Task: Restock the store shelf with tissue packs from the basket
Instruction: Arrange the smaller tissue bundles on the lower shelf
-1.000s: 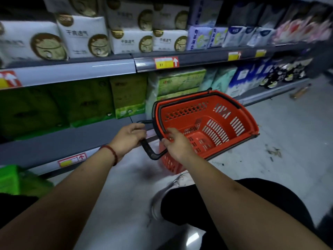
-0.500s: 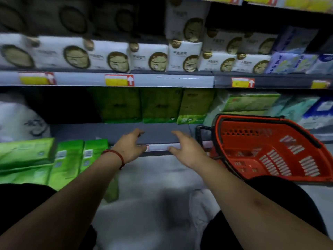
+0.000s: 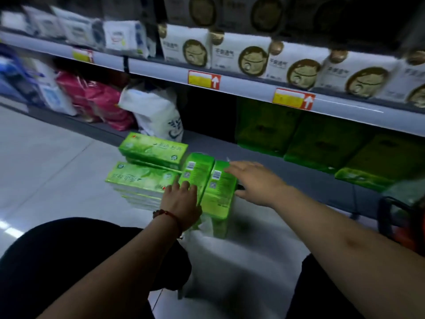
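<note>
Several green tissue packs stand on the floor before the bottom shelf [image 3: 299, 180]. Two lie flat in a stack [image 3: 142, 176] on the left, and two upright packs [image 3: 219, 187] stand beside them. My left hand [image 3: 181, 201], with a red cord at the wrist, rests fingers spread on the left upright pack [image 3: 197, 166]. My right hand [image 3: 255, 183] reaches open over the right upright pack, fingertips at its top edge. The red basket [image 3: 404, 224] shows only as a blurred corner at the far right edge.
More green packs [image 3: 322, 139] fill the bottom shelf at right, with a dark gap left of them. A white bag [image 3: 156, 111] and pink packs [image 3: 99, 100] sit farther left. White packs [image 3: 239, 56] line the upper shelf. My dark trouser knees fill the lower corners.
I have let go of the basket and turned left; it slid to the right edge. Both hands moved from the shelf edge down onto the green packs on the floor.
</note>
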Demonstrator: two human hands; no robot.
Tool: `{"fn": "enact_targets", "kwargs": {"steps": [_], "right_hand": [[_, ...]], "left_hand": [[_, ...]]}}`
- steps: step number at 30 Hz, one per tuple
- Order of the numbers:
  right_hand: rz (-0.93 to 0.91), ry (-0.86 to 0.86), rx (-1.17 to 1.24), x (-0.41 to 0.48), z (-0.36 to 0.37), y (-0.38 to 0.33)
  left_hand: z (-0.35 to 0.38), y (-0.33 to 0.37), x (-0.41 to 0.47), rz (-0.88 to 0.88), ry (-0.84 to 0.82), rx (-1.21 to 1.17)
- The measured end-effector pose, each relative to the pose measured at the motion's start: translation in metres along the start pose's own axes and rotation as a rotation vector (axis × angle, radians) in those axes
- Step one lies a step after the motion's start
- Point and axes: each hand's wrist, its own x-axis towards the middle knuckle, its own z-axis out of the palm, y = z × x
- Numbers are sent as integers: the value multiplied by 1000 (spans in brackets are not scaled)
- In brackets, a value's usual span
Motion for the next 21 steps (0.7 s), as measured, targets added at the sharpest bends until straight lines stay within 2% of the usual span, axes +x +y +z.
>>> {"fn": "enact_targets", "kwargs": {"steps": [6,10,13,16,21], "right_hand": [[11,-176,-89,18,31,12],[32,-196,-60,33,53,15],[-2,-169,-80,47,71,14],[15,-190,-55,59,86,12],[63,-149,-72,76,88,9]], "left_hand": [[31,27,5,70,-172,-243],[41,53,12,37,-191,-144],[46,63,29,-55,-211,-102],[53,68,49,-117,-153,-105],[60,78,66,-25,-28,-81]]}}
